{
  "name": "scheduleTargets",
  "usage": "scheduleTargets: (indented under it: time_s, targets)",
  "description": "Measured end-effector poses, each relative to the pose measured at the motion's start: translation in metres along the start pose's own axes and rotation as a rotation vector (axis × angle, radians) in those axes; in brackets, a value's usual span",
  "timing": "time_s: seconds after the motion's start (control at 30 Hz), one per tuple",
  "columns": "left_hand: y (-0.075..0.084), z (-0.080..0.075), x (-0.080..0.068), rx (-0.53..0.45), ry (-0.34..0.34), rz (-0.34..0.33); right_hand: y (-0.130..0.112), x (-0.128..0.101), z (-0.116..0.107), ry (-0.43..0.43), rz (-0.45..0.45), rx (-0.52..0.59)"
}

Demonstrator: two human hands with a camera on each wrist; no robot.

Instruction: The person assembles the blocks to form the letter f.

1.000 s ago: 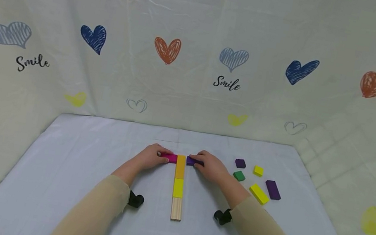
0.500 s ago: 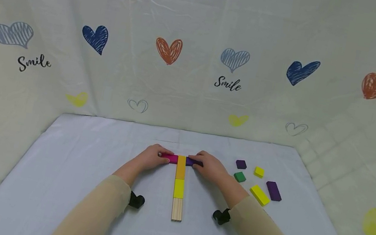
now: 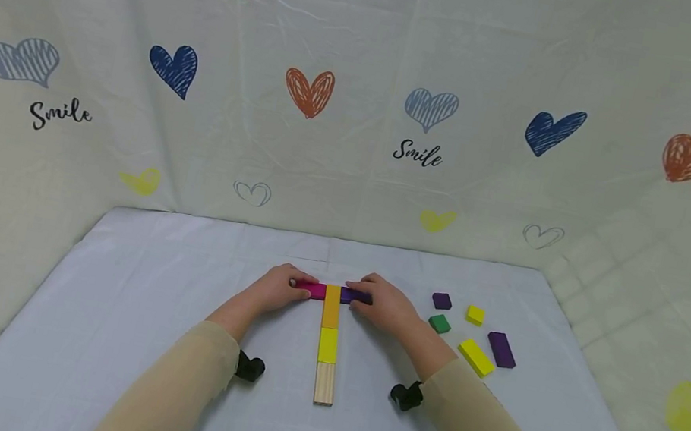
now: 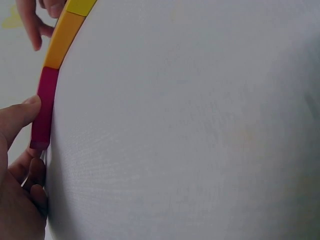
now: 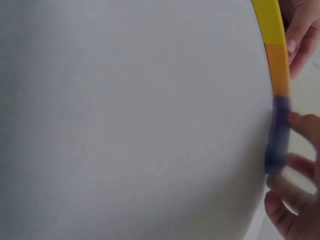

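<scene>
A column of blocks runs toward the person at mid-table in the head view: an orange block (image 3: 332,309) at the far end, a yellow block (image 3: 328,345), then a plain wooden block (image 3: 325,384) nearest. My left hand (image 3: 278,290) pinches a magenta block (image 4: 46,107) between thumb and fingers, its end against the orange block's left side. On the opposite side, my right hand (image 3: 388,306) holds a dark purple block (image 5: 278,135), whose end meets the orange block's right side. Together the blocks form a T. Fingers partly cover both outer blocks in the head view.
Loose blocks lie to the right of the right hand: a small purple one (image 3: 441,301), a green one (image 3: 440,324), a small yellow one (image 3: 475,315), a long yellow one (image 3: 476,357) and a long purple one (image 3: 502,349). A white cloth (image 3: 110,328) covers the table.
My right hand has shifted slightly left with the purple block, closing the gap between it and the orange block. The left hand and magenta block have stayed in place.
</scene>
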State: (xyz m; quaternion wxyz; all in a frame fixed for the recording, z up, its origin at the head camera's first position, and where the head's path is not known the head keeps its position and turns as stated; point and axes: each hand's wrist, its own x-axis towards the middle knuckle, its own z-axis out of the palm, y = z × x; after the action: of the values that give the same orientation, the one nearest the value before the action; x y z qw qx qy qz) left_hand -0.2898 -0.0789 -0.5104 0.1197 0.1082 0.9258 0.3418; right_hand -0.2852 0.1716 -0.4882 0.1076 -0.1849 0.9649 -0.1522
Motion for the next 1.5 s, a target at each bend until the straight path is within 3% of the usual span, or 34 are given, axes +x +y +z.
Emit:
scheduleTargets:
  time_s: [0.27, 0.63, 1.13, 1.5]
  targets:
    - [0.001, -0.001, -0.001, -0.011, -0.002, -0.016, 0.001, -0.005, -0.007, 0.033, 0.059, 0.03]
    - [0.004, -0.002, -0.003, -0.017, -0.002, -0.027, 0.023, -0.034, -0.024, 0.063, 0.032, 0.039]
    - [0.003, 0.001, -0.002, -0.032, 0.004, -0.042, 0.091, -0.104, -0.044, 0.092, 0.046, 0.09]
    - [0.001, 0.001, -0.001, -0.024, 0.003, -0.035, 0.136, -0.145, -0.054, 0.044, 0.19, 0.159]
